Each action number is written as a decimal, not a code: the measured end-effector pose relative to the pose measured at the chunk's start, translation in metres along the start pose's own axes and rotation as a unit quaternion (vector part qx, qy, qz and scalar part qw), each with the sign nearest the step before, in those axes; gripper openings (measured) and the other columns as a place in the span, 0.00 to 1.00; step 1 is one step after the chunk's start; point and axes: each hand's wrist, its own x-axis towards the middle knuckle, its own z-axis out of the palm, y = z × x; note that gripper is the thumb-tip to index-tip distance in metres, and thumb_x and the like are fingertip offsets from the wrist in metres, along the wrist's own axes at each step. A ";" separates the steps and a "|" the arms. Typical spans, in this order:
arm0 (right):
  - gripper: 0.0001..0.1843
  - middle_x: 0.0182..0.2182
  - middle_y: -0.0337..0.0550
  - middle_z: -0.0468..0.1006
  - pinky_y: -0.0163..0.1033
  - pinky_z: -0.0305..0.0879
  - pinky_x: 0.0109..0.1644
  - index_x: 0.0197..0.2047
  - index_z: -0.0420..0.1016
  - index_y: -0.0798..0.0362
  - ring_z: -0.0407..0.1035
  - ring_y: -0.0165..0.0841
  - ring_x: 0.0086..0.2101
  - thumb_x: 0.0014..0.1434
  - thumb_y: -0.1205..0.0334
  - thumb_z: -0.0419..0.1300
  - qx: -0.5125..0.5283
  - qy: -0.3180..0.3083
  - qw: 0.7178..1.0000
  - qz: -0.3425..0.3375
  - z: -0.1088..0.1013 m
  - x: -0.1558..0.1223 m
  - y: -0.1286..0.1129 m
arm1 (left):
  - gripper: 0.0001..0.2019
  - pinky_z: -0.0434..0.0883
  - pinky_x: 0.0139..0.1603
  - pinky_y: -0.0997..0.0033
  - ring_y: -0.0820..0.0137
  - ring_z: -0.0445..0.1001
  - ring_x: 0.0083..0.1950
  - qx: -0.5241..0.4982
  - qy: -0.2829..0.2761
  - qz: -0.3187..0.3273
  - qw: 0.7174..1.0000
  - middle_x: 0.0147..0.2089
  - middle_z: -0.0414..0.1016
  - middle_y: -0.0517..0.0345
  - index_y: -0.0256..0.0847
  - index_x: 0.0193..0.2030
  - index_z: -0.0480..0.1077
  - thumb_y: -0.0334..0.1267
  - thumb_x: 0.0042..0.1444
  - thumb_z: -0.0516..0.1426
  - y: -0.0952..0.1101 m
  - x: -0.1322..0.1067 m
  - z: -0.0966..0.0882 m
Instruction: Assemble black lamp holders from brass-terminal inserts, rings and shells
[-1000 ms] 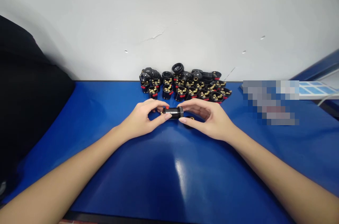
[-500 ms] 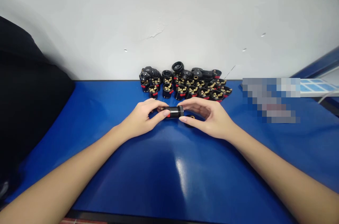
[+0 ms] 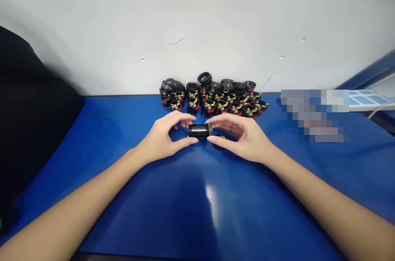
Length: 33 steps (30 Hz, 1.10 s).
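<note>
Both hands meet over the blue table (image 3: 197, 203) around one black cylindrical lamp socket (image 3: 200, 130) lying sideways. My left hand (image 3: 165, 137) pinches its left end between thumb and fingers. My right hand (image 3: 240, 135) curls round its right end, thumb underneath. A small dark part with brass lies on the table just under my right fingers, mostly hidden. Behind the hands, against the wall, sits a pile of black socket parts (image 3: 212, 96) with brass contacts and red tabs.
A white wall (image 3: 197, 22) rises at the table's far edge. A large black mass (image 3: 27, 121) fills the left side. To the right are a blurred-out patch (image 3: 314, 115) and a white-and-blue sheet (image 3: 367, 98).
My left fingers have shifted on the socket's left end, the thumb dropping lower. The socket stays between both hands in nearly the same place. The view has tilted slightly.
</note>
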 end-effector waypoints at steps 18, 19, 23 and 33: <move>0.21 0.48 0.48 0.87 0.53 0.81 0.62 0.54 0.83 0.49 0.84 0.45 0.49 0.61 0.52 0.76 -0.013 -0.004 1.000 -0.003 0.001 -0.001 0.001 | 0.12 0.76 0.49 0.64 0.65 0.80 0.45 0.031 -0.026 -0.029 0.999 0.43 0.83 0.54 0.42 0.51 0.79 0.47 0.69 0.64 0.000 0.000 0.000; 0.21 0.48 0.48 0.87 0.53 0.81 0.62 0.54 0.83 0.49 0.84 0.45 0.49 0.61 0.52 0.76 -0.015 -0.003 1.000 -0.003 0.001 -0.001 0.001 | 0.13 0.76 0.49 0.64 0.65 0.80 0.45 0.027 -0.026 -0.017 0.999 0.44 0.82 0.54 0.42 0.52 0.79 0.46 0.68 0.66 0.000 0.000 0.000; 0.21 0.48 0.48 0.87 0.54 0.81 0.62 0.54 0.82 0.48 0.84 0.46 0.49 0.61 0.51 0.76 -0.011 0.006 1.000 0.002 0.000 -0.001 0.000 | 0.31 0.77 0.50 0.64 0.65 0.79 0.48 0.001 -0.013 -0.005 1.000 0.52 0.81 0.51 0.43 0.66 0.71 0.48 0.60 0.72 -0.001 0.000 -0.001; 0.20 0.48 0.47 0.87 0.53 0.81 0.63 0.55 0.82 0.48 0.84 0.45 0.49 0.62 0.54 0.76 -0.014 -0.002 1.000 -0.009 0.001 0.000 0.000 | 0.21 0.76 0.52 0.64 0.65 0.79 0.49 -0.005 -0.028 -0.004 1.000 0.52 0.82 0.51 0.43 0.64 0.73 0.44 0.67 0.66 0.002 0.000 -0.003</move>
